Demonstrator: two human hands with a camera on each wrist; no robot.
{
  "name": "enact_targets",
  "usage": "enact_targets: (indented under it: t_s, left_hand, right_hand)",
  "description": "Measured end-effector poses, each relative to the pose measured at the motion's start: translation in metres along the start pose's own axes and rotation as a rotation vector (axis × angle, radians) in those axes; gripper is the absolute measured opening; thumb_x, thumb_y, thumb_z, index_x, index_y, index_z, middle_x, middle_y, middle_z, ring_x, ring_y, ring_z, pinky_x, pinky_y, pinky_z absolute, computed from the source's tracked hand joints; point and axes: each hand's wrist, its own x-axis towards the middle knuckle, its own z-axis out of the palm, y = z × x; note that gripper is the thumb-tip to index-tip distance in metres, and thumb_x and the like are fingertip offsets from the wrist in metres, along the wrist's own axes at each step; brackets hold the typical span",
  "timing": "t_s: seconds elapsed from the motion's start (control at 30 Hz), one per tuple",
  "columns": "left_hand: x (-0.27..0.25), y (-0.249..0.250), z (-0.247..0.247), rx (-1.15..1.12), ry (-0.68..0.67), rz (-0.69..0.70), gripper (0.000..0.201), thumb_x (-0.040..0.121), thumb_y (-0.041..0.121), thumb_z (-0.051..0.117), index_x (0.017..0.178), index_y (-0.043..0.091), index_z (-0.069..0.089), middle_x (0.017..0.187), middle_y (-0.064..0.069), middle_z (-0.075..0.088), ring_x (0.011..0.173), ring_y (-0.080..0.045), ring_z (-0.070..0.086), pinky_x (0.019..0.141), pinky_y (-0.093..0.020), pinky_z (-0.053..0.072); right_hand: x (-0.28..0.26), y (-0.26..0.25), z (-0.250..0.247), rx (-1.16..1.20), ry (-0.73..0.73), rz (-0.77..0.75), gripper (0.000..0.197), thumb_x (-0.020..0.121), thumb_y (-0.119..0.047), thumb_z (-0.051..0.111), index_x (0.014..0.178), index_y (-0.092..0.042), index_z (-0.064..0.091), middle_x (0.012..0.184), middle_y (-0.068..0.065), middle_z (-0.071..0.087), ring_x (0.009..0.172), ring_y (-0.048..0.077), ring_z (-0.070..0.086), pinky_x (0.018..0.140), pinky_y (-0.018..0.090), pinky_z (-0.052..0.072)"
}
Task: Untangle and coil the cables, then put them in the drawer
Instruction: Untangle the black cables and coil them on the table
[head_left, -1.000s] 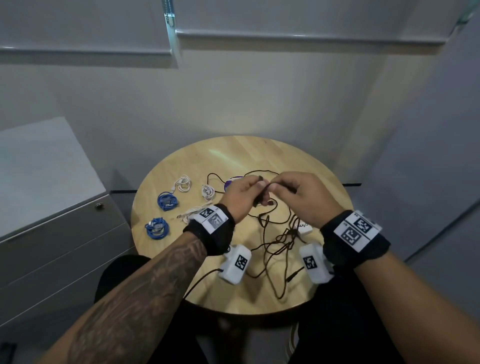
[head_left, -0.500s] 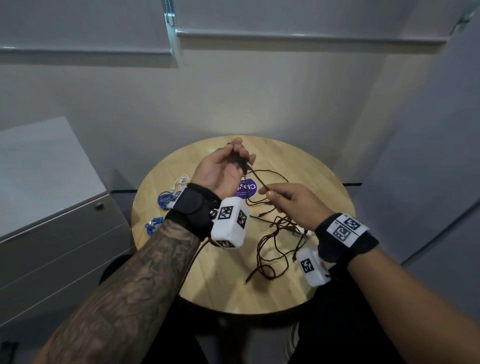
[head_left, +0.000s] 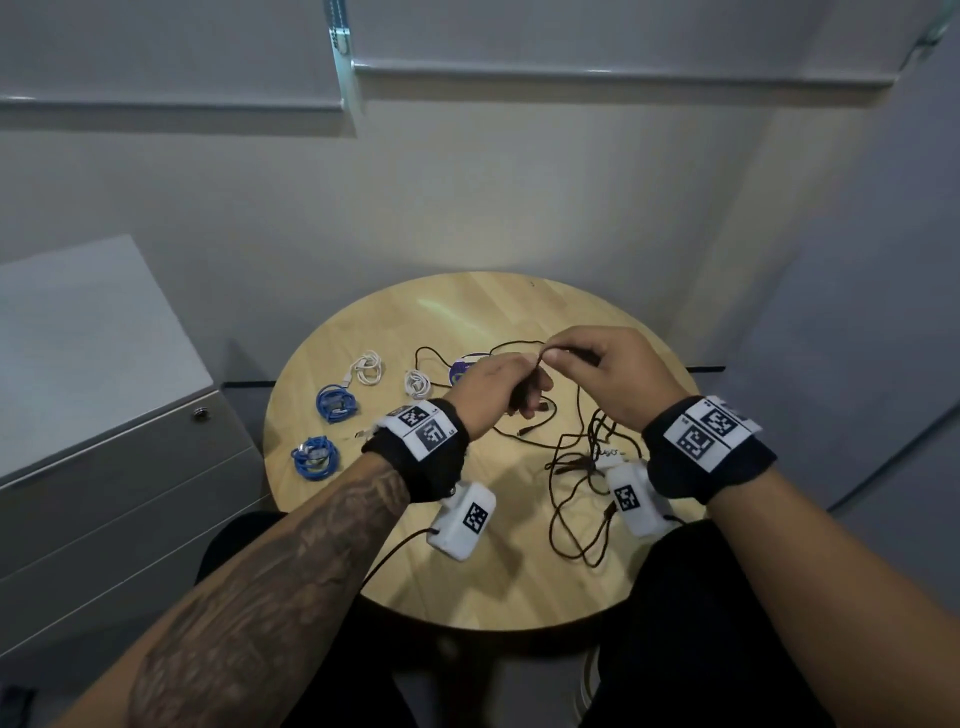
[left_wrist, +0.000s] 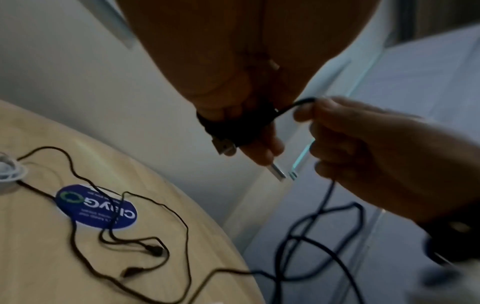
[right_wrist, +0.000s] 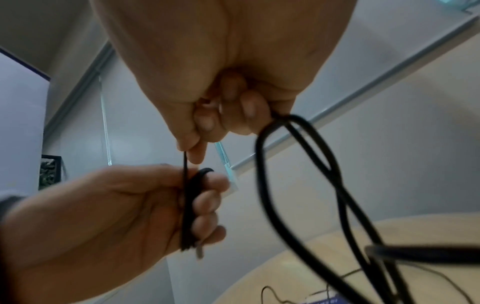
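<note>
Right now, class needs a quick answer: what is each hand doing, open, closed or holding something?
Left hand: closed round the coiled turns of the black cable.
Right hand: pinching the same black cable between thumb and fingertip.

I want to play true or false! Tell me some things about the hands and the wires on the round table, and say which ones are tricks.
1. The left hand has black cable wound round its fingers. True.
2. The right hand rests flat on the table. False: it is raised and pinches the black cable.
3. Two blue cable bundles lie on the table. True.
4. The white cables are in the drawer. False: they lie coiled on the table.
5. A round blue sticker sits on the table under loose cable. True.
</note>
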Motion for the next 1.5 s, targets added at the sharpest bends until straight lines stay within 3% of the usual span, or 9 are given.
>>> enact_targets:
  t_s: [0.13,0.27,0.43,0.63,0.9,1.03,1.17,1.3,1.5]
  left_hand:
    - [0.005,0.017,-0.008,-0.1,-0.018,-0.051,0.036,0.102,0.016,0.036,0.072,0.007,0.054,0.052,0.001,0.038,0.051,-0.018,0.037,0.06,-0.03,0.038]
    - [0.008,0.032,-0.028,-0.572,0.03,-0.131,0.033,0.102,0.021,0.035,0.073,0.013,0.047,0.051,0.005,0.03,0.045,-0.012,0.031,0.06,-0.03,0.043]
    - [0.013,0.042,-0.047,-0.849,0.058,-0.055,0.032,0.101,0.024,0.033,0.073,0.016,0.045,0.053,0.006,0.029,0.046,-0.01,0.032,0.062,-0.028,0.043]
    - [0.024,0.05,-0.068,-0.919,0.164,-0.003,0.031,0.101,0.022,0.033,0.073,0.016,0.045,0.051,0.007,0.03,0.044,-0.01,0.032,0.057,-0.027,0.045]
    - [0.035,0.061,-0.108,-1.071,0.438,0.126,0.03,0.096,0.016,0.036,0.068,0.015,0.045,0.048,0.006,0.031,0.041,-0.011,0.032,0.056,-0.027,0.039]
    - [0.036,0.065,-0.113,-1.017,0.426,0.117,0.032,0.098,0.018,0.034,0.068,0.016,0.044,0.048,0.007,0.03,0.041,-0.01,0.03,0.055,-0.025,0.038]
    - [0.037,0.069,-0.103,-0.963,0.418,0.141,0.033,0.099,0.018,0.033,0.068,0.016,0.044,0.047,0.007,0.029,0.041,-0.01,0.029,0.053,-0.024,0.037]
    - [0.033,0.089,-0.132,-1.04,0.521,0.303,0.033,0.096,0.013,0.033,0.065,0.017,0.043,0.046,0.007,0.028,0.039,-0.01,0.028,0.05,-0.023,0.035]
    - [0.031,0.093,-0.141,-0.797,0.353,0.11,0.032,0.099,0.021,0.032,0.069,0.019,0.044,0.048,0.009,0.027,0.042,-0.009,0.028,0.054,-0.024,0.039]
  right_hand:
    - [0.012,0.006,0.0,0.088,0.066,0.022,0.01,0.095,-0.027,0.067,0.096,-0.023,0.077,0.091,-0.006,0.075,0.09,0.015,0.067,0.085,0.034,0.054]
    - [0.024,0.012,0.003,0.13,0.093,0.064,0.02,0.099,-0.025,0.061,0.107,-0.015,0.076,0.102,-0.001,0.075,0.096,0.009,0.065,0.082,0.014,0.046]
    - [0.036,0.033,0.017,-0.187,-0.039,0.018,0.018,0.098,-0.028,0.06,0.114,-0.025,0.068,0.094,-0.01,0.066,0.086,0.015,0.061,0.079,0.034,0.051]
    - [0.036,0.071,0.027,-0.405,-0.024,0.125,0.023,0.101,-0.024,0.054,0.118,-0.021,0.068,0.109,0.0,0.064,0.103,0.021,0.056,0.083,0.036,0.046]
    - [0.003,0.108,0.04,-0.499,-0.197,0.327,0.046,0.103,-0.055,0.032,0.13,-0.028,0.056,0.114,0.001,0.055,0.1,0.021,0.056,0.077,0.032,0.04]
    - [0.002,0.112,0.045,-0.469,-0.304,0.473,0.053,0.101,-0.061,0.028,0.135,-0.027,0.052,0.131,0.007,0.055,0.115,0.027,0.055,0.092,0.039,0.045]
    - [0.001,0.114,0.049,-0.462,-0.378,0.599,0.067,0.088,-0.077,0.043,0.124,-0.02,0.051,0.113,0.005,0.059,0.1,0.026,0.059,0.082,0.036,0.048]
    - [-0.02,0.132,0.046,-0.395,-0.473,0.799,0.087,0.081,-0.081,0.051,0.139,-0.015,0.046,0.138,0.009,0.055,0.118,0.029,0.056,0.092,0.036,0.043]
    - [-0.014,0.124,0.035,-0.286,-0.337,0.717,0.086,0.081,-0.077,0.055,0.146,-0.022,0.044,0.149,0.012,0.047,0.127,0.031,0.053,0.102,0.039,0.044]
